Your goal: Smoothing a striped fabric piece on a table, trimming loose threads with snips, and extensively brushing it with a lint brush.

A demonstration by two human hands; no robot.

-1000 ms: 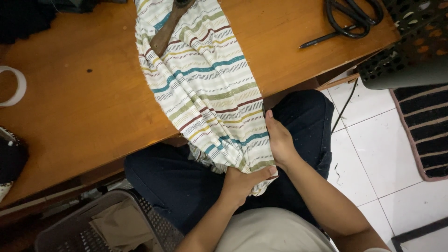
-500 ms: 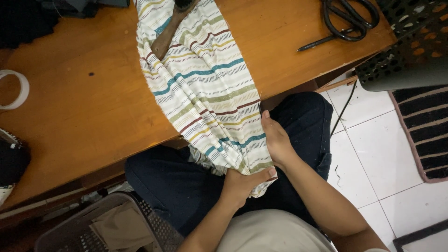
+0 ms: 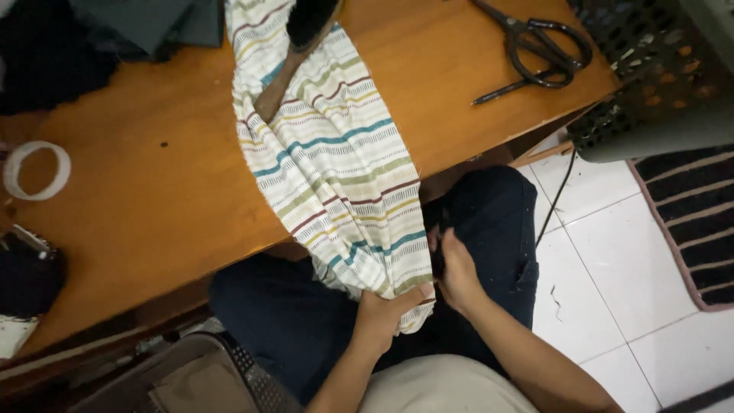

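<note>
Fingers (image 3: 394, 302) of the left hand (image 3: 380, 317) pinch closed on the near hem of the striped cream cloth (image 3: 336, 164) draped off the wooden bench (image 3: 145, 191), right hand (image 3: 459, 271) loosely curled alongside; handling appears unfinished.

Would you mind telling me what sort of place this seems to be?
Probably a small sewing or tailoring workspace. The left hand grips striped fabric hanging off a wooden table, large black scissors lie on it, and a roll of white tape sits at its far edge.
</note>
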